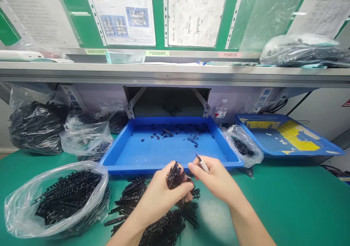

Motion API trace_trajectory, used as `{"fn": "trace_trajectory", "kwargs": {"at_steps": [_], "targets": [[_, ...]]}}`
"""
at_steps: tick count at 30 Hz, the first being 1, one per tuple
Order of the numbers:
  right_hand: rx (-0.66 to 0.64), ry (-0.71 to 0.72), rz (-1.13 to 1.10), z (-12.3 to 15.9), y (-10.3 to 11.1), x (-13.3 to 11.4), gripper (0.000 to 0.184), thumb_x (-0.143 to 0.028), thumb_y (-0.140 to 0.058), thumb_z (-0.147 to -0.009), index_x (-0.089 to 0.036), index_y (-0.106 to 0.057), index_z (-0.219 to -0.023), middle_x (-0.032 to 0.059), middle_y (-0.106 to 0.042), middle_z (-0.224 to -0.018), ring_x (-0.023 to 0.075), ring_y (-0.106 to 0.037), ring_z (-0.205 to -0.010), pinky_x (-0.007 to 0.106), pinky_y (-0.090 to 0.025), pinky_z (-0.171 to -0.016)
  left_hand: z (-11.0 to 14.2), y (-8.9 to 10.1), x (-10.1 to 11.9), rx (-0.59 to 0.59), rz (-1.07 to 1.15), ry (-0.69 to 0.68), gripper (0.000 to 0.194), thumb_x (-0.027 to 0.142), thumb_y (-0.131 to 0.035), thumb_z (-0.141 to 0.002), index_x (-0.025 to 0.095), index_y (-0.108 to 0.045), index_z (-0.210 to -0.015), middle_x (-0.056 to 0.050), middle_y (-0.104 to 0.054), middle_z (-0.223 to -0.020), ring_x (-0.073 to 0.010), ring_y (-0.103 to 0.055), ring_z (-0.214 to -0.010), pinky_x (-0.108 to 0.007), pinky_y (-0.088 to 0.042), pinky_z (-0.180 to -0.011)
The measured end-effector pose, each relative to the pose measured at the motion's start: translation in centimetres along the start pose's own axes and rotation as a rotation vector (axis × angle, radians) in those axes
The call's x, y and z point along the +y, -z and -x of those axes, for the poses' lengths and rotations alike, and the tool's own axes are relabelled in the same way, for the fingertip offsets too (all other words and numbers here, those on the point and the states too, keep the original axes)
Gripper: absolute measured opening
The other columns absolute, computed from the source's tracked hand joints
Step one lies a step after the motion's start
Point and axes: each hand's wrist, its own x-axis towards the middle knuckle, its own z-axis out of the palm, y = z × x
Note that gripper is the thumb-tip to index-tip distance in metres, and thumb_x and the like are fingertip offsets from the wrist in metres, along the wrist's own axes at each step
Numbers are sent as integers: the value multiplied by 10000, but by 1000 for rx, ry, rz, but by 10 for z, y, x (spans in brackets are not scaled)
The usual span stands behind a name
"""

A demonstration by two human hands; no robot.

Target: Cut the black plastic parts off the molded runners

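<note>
My left hand [161, 193] is closed around a black plastic part strip [175, 175], held above a pile of the same black strips [153, 217] on the green table. Close beside it, my right hand [214, 176] pinches a small metal tool [202, 163], its tip pointing up and left over the front rim of the blue tray [175, 166]. Several small black pieces [175, 133] lie scattered in the tray's far half.
An open clear bag of black strips [58, 198] lies at the left front, with more bags [38, 125] behind it. A small bag of parts [243, 145] and a blue perforated tray [284, 138] stand at the right. A shelf [175, 73] runs overhead.
</note>
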Motion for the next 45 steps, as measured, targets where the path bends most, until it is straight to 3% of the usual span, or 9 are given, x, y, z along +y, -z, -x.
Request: {"fn": "trace_trajectory", "kwargs": {"at_steps": [2, 5, 9, 11, 14, 22, 27, 34, 45], "targets": [[54, -4, -1, 1, -4, 0, 346, -427, -428, -813, -178, -391, -576, -32, -408, -545, 118, -376, -539, 235, -291, -504, 0, -1, 2, -17, 135, 17, 102, 214, -535, -758, 171, -449, -790, -1, -588, -570, -145, -548, -541, -233, -425, -563], [85, 61, -7, 4, -5, 0, 329, -434, -389, -862, -175, -456, -672, -21, -480, -585, 128, -440, -559, 238, -336, -526, -2, 4, 2, -23, 312, 39, 190, 279, -552, -781, 134, -478, -878, -32, -601, -649, -100, -502, -470, -197, -390, -479], [-7, 237, 73, 11, 1, -3, 296, -394, -328, -928, -212, -503, -1084, 23, -587, -895, 161, -535, -809, 262, -405, -703, -3, 15, -2, -13, 477, 29, 201, 292, -587, -794, 125, -500, -862, -28, -588, -679, -50, -444, -441, -156, -338, -441], [-69, 297, 160, 15, 3, -6, 272, -335, -322, -942, -253, -485, -1144, 17, -568, -986, 159, -520, -878, 266, -401, -753, -3, 17, -3, -15, 515, 10, 187, 285, -591, -801, 123, -515, -859, -25, -582, -670, -45, -440, -447, -152, -340, -449], [-110, 332, 259, 20, 4, -11, 265, -277, -329, -939, -267, -480, -1157, 9, -563, -928, 157, -518, -807, 263, -408, -681, -1, 17, -3, -17, 544, -15, 177, 281, -589, -809, 123, -533, -865, -23, -573, -662, -44, -440, -454, -149, -339, -452], [13, 409, 433, 26, -3, -8, 258, -217, -335, -928, -203, -513, -1114, 46, -586, -853, 185, -526, -735, 265, -402, -603, 1, 13, -2, 14, 493, -25, 228, 319, -604, -785, 126, -523, -876, -28, -578, -660, -59, -455, -459, -151, -330, -435], [74, 458, 458, 27, -7, -9, 263, -211, -332, -931, -179, -527, -1105, 33, -594, -779, 167, -532, -658, 250, -383, -537, 3, 11, 1, 55, 396, -57, 226, 322, -595, -771, 132, -508, -858, 18, -512, -527, -70, -441, -451, -157, -339, -454], [134, 504, 471, 27, -11, -8, 265, -197, -366, -916, -155, -545, -1107, 54, -616, -842, 179, -555, -686, 259, -399, -543, 7, 4, 1, 177, 293, -52, 269, 298, -633, -713, 148, -476, -871, 58, -452, -463, -64, -389, -427, -162, -323, -457], [233, 566, 477, 27, -18, -10, 283, -173, -373, -910, -129, -546, -1129, 51, -626, -792, 170, -567, -638, 255, -405, -500, 8, 2, -3, 230, 312, -89, 242, 332, -613, -741, 147, -473, -808, 26, -482, -564, -45, -356, -415, -162, -277, -413]]}}
